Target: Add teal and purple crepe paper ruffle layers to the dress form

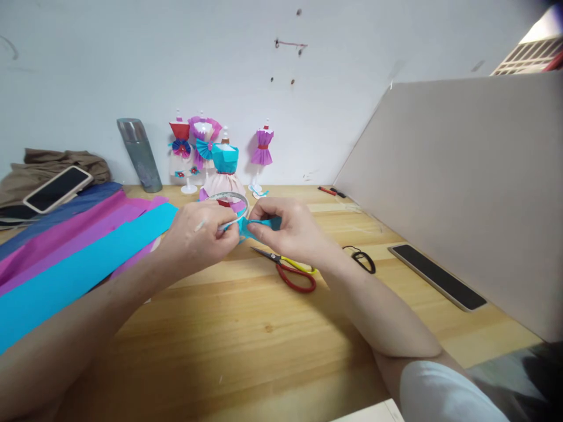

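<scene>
Above the wooden surface (268, 351), the left hand (197, 231) pinches a pale curved band (243, 202) while the right hand (292, 228) pinches loose turquoise paper (247, 230), apart from four miniature dress forms (226, 159) already clothed behind.

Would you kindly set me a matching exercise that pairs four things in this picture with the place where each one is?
Column one:
1. scissors
2. pale curved strip
3. small turquoise piece
4. bottle

Column two:
A. held in the right hand
B. near the wall, left of the dress forms
C. lying on the wooden table
D. held in the left hand

Right pairs: 1-C, 2-D, 3-A, 4-B.
</scene>
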Tool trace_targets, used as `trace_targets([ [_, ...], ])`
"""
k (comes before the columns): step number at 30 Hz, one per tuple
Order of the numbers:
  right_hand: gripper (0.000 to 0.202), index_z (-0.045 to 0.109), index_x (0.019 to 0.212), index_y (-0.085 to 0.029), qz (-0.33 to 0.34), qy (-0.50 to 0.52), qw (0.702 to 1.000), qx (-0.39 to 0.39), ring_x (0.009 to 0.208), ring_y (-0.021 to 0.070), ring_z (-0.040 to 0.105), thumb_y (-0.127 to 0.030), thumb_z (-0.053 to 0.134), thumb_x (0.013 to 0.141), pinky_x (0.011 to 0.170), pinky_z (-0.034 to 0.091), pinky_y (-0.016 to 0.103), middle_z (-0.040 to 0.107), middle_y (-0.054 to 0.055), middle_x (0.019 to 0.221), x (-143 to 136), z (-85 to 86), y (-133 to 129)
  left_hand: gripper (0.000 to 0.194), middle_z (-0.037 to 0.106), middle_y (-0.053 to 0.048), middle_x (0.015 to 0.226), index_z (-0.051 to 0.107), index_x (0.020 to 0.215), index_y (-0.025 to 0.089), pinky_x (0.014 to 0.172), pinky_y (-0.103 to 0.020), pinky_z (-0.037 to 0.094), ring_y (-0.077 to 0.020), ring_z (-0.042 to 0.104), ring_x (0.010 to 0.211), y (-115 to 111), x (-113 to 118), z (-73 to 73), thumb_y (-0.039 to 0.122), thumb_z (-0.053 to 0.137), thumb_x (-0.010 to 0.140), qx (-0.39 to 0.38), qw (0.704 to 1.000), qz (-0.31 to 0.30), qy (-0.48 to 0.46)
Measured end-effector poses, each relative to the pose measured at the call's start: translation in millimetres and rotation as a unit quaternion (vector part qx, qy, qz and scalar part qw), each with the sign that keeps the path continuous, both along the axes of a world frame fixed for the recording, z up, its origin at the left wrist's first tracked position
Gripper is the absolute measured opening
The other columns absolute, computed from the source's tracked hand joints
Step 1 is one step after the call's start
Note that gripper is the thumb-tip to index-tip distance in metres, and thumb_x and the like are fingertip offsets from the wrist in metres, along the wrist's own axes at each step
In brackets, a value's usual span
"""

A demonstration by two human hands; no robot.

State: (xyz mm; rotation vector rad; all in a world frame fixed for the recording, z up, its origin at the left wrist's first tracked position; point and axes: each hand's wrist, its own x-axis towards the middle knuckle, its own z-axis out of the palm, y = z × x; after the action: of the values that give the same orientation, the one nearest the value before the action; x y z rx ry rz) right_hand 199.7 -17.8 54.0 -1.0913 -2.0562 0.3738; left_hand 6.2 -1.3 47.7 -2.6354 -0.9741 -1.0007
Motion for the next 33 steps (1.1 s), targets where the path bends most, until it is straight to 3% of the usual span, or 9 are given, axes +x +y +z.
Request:
trace_targets([
  [4,0.006,0.062,0.074,-0.017,-0.018,-0.012,1.000,0.016,0.062,0.0116,0.052,-0.020,0.059,0.079,0.060,0.034,0.025,0.062,-0.001,0.066,-0.5,0.0,-0.7,0.025,0.052,-0.001,0.054,0.054,0.056,0.017,0.054,-0.028,0.028,-0.0114,0.040,0.054,1.1,0.2,-1.7,0.014,0.047,0.080,0.016,1.000,0.001,0.000],
  [10,0.012,0.064,0.071,-0.016,0.026,-0.044,0.999,0.016,0.063,0.0110,0.051,-0.013,0.056,0.080,0.061,0.034,0.025,0.062,-0.001,0.067,-1.1,1.3,-2.2,0.026,0.052,0.000,0.052,0.053,0.055,0.017,0.053,-0.027,0.028,-0.0109,0.041,0.053,1.7,0.9,-2.6,0.014,0.046,0.080,0.023,1.000,-0.001,0.000],
  [17,0.013,0.066,0.073,-0.015,0.029,-0.001,0.999,-0.021,0.061,0.0104,0.050,-0.022,0.059,0.082,0.060,0.035,0.025,0.060,-0.002,0.063,-1.2,0.7,1.6,0.026,0.047,0.001,0.051,0.049,0.053,0.016,0.052,-0.026,0.026,-0.0102,0.038,0.052,1.9,1.4,-2.6,0.014,0.046,0.078,0.023,1.000,0.002,-0.012],
  [23,0.010,0.063,0.070,-0.016,0.031,0.063,0.996,-0.055,0.061,0.0108,0.050,-0.024,0.061,0.077,0.058,0.035,0.024,0.058,-0.002,0.062,1.3,-5.1,10.4,0.024,0.053,0.000,0.055,0.055,0.057,0.016,0.054,-0.027,0.029,-0.0111,0.044,0.055,-0.6,0.8,0.0,0.015,0.046,0.079,0.006,1.000,0.006,0.004],
  [33,0.014,0.059,0.065,-0.017,0.019,0.063,0.993,-0.098,0.057,0.0100,0.049,-0.027,0.061,0.075,0.053,0.032,0.023,0.055,-0.003,0.058,1.0,-4.6,13.4,0.026,0.050,0.000,0.052,0.050,0.055,0.018,0.055,-0.030,0.026,-0.0124,0.038,0.054,0.1,0.6,-2.5,0.013,0.048,0.081,0.035,0.999,-0.010,0.004],
])
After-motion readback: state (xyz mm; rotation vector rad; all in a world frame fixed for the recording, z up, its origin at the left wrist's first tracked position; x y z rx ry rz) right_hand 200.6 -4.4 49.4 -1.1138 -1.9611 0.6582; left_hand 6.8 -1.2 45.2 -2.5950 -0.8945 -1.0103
